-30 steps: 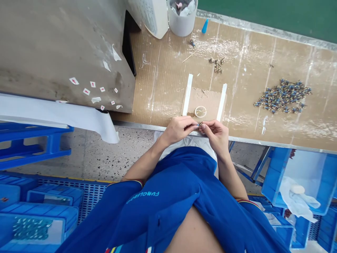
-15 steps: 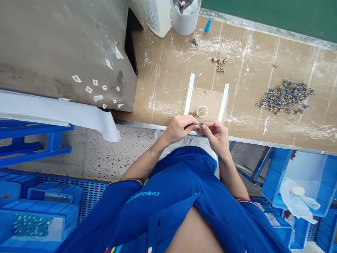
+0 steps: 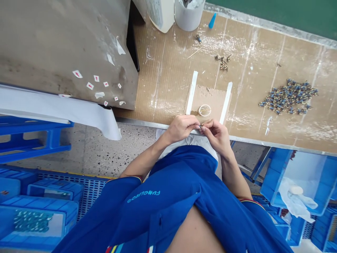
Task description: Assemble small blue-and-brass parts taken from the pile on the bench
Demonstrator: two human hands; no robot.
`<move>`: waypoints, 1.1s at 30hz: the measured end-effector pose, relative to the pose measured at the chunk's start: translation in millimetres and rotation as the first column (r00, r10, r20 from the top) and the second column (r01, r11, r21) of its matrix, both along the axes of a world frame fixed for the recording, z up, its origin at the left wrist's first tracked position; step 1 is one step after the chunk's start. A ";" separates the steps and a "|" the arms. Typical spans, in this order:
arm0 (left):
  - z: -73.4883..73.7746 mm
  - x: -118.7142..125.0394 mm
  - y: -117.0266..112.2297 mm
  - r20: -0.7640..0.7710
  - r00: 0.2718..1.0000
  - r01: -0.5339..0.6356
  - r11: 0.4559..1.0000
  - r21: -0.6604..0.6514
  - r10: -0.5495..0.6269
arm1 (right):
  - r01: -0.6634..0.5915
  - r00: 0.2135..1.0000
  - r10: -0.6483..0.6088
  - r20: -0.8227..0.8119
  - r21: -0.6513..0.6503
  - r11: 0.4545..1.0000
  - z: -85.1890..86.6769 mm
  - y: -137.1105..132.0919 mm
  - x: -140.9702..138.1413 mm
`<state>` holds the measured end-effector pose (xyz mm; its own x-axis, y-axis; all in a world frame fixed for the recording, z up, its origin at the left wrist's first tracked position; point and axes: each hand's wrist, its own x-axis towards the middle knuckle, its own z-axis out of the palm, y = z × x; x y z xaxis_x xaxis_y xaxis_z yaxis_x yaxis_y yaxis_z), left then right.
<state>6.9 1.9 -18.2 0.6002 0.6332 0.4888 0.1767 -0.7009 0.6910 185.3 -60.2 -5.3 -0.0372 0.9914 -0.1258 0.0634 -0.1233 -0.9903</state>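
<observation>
"When you look near the white ring (image 3: 204,105), what do you see?"

"Just on its near side, the left hand (image 3: 182,128) and the right hand (image 3: 217,135) are close together, both pinching one tiny part (image 3: 200,125)."

"What does it look like?"

"A bit blue, but most of it is hidden."

"What else is there?"

"A big pile of blue and gold bits (image 3: 288,97) is well right of the ring, and a blue cone (image 3: 212,21) is far past it."

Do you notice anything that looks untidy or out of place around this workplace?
Small red-marked stickers and torn-looking white scraps are scattered at mixed angles on the grey metal surface, which looks untidy. One tiny dark piece lies alone, apart from the heap of small parts.
</observation>
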 end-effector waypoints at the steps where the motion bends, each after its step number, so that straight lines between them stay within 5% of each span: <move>1: 0.6 -0.4 0.0 -0.002 1.000 0.006 1.000 -0.011 -0.006 | 0.005 1.000 -0.005 -0.010 0.006 1.000 -0.8 -0.4 -1.0; 8: -2.0 -2.1 -1.0 -0.137 0.991 -0.006 1.000 -0.010 0.004 | -0.058 0.996 0.059 0.066 -0.018 0.998 -2.1 0.2 2.9; 21: 6.2 -1.1 1.4 -0.068 0.998 0.000 0.997 -0.083 -0.005 | 0.079 0.990 -0.089 -0.112 -0.092 0.993 -8.1 1.7 2.8; 33: 3.6 2.9 2.5 -0.098 0.995 -0.006 0.997 0.075 0.014 | -0.076 0.997 0.077 0.007 -0.076 0.994 -7.0 7.3 8.1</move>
